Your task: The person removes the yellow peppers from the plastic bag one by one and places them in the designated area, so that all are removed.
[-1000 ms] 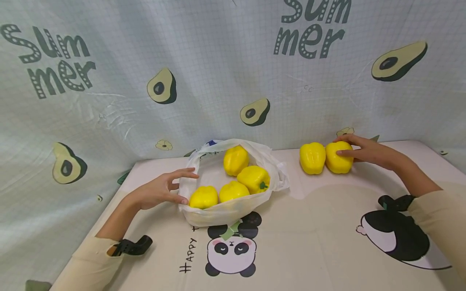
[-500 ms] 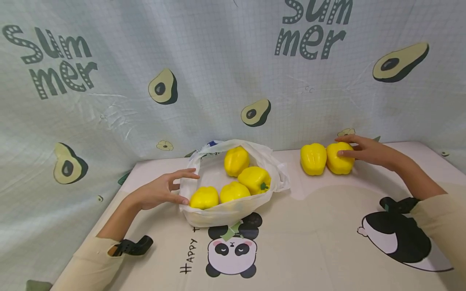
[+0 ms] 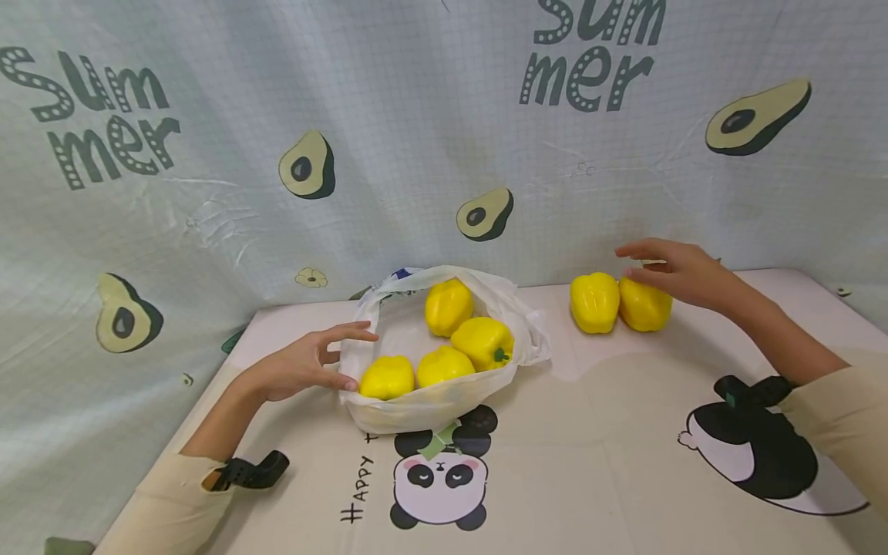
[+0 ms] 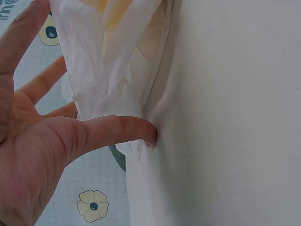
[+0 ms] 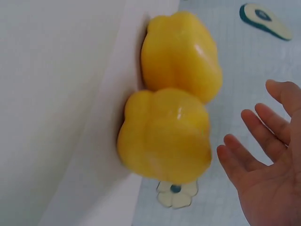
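Note:
A white plastic bag (image 3: pixel 416 415) lies with its mouth open in the middle of the head view, several yellow bell peppers (image 3: pixel 449 307) inside. My left hand (image 3: pixel 301 364) is at the bag's left edge, thumb touching the plastic and fingers spread apart; the left wrist view shows the thumb (image 4: pixel 113 132) extended along the bag. To the right, two more yellow bell peppers stand side by side, one on the left (image 3: pixel 594 303) and one on the right (image 3: pixel 645 306). Just above the right one hovers my right hand (image 3: pixel 690 271), fingers loosely extended, holding nothing; in the right wrist view it is apart from both peppers.
The table (image 3: pixel 590 462) wears a pale cloth printed with a panda (image 3: pixel 441 486) and other figures. Behind it hangs a curtain (image 3: pixel 388 116) with avocado prints, close to the bag and the peppers. Each wrist carries a black strap-mounted device (image 3: pixel 257 469).
My right hand has let go of the right-hand bell pepper and lifted slightly up and left, its fingers now off the pepper's sides. The left hand and bag have stayed put.

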A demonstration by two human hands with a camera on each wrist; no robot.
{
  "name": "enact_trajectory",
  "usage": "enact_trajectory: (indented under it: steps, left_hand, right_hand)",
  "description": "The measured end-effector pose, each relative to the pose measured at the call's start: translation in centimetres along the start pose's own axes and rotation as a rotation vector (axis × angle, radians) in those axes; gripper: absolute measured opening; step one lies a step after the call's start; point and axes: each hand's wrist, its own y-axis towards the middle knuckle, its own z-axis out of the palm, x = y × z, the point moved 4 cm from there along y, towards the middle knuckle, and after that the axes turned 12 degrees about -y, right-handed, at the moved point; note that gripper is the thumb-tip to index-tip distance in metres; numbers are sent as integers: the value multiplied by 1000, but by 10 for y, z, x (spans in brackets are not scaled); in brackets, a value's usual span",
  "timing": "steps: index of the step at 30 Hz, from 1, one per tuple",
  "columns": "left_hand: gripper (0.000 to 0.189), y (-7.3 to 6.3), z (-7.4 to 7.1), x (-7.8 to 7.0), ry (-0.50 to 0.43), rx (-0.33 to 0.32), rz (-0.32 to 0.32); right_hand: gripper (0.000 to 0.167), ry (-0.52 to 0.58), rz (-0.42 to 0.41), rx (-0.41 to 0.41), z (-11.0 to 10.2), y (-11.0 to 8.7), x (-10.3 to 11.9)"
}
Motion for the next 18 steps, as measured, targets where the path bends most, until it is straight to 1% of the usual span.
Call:
enact_trajectory:
  steps: [4,8,15,18]
  left_hand:
    - [77,0,1,0,7,0,-2]
    - [77,-1,0,0,12,-1,-1]
    - [76,0,0,-1,14,11,14]
    - [76,0,-1,-1,12,13,11]
  right_hand:
    - [44,-4,-39,-4,0,3,17]
    - [41,10,-67,21,5,7,31]
    - [39,9,-182,70,16,12,59]
    - [39,-3,-209,80,19,15,68]
